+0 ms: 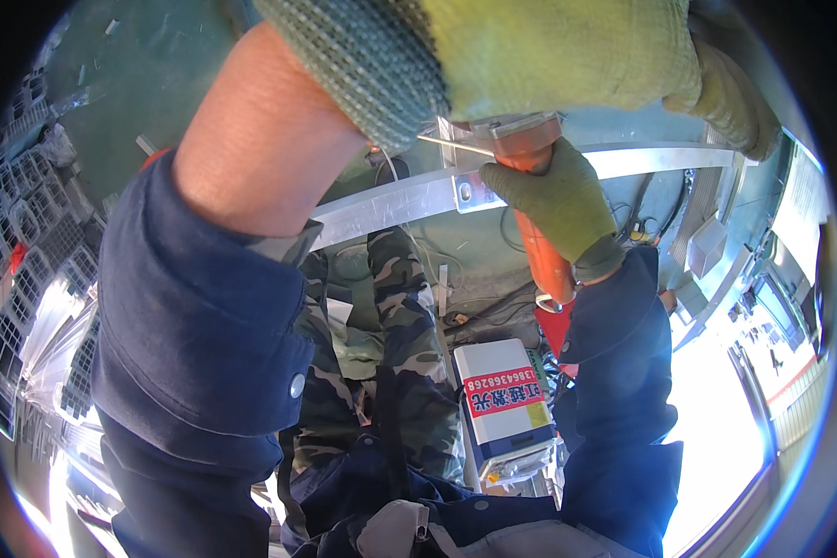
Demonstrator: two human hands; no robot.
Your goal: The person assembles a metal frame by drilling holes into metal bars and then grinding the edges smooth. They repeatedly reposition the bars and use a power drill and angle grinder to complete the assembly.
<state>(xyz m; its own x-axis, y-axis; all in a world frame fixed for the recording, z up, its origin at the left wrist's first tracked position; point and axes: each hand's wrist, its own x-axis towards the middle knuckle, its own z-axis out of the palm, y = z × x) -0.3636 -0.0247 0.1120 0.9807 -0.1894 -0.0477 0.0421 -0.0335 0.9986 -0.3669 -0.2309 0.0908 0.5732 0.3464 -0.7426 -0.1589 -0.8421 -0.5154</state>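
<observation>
Green floor point(163, 93) all round; across it, in front of the worker's camouflage trousers point(409, 344), runs the main piece, a bright aluminium bar point(381, 207). White box point(504, 420) with a red label sits beside the right leg, apart from the bar. Left gloved hand point(577, 60) reaches over the top, fingers bent down near the bar's right stretch; can't tell from here whether they grip. Orange-bodied hand tool point(546, 260), perhaps a riveter, its grey head part hidden by the left glove. Right gloved hand point(563, 200) closed firmly round its body. Small metal plate point(468, 193) already sits at the bar, showing one round hole or fastener head. Thin rod point(454, 145) sticks out left of the tool head. My reading: work midway, plate placed, fixing unconfirmed, tool not put down.
</observation>
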